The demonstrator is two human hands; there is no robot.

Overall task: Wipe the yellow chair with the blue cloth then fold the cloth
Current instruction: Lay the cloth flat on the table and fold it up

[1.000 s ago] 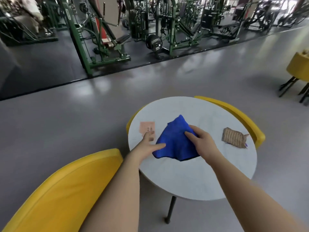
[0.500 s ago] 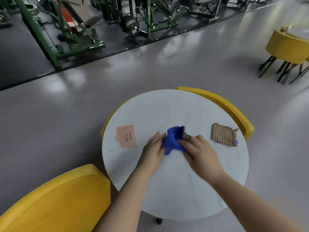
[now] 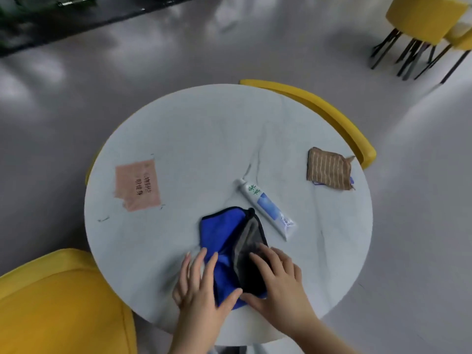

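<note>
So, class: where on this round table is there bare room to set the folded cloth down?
Free: the far half of the table, beyond the pink label and toothpaste tube; also the right edge below the striped cloth. Crowded: the near middle, with both hands on the blue cloth.

A round white desk carries a few stray things. Near its left edge a pinkish paper label lies flat, with dark printed characters (too blurred to read). Toward the middle lies a white tube with a blue band and green lettering, its cap pointing away from the camera. Well apart from it, by the right edge, sits a folded brown cloth with pale stripes. The grey floor around is glossy with soft reflections. In the top left corner, a strip of dark flooring begins.
</note>
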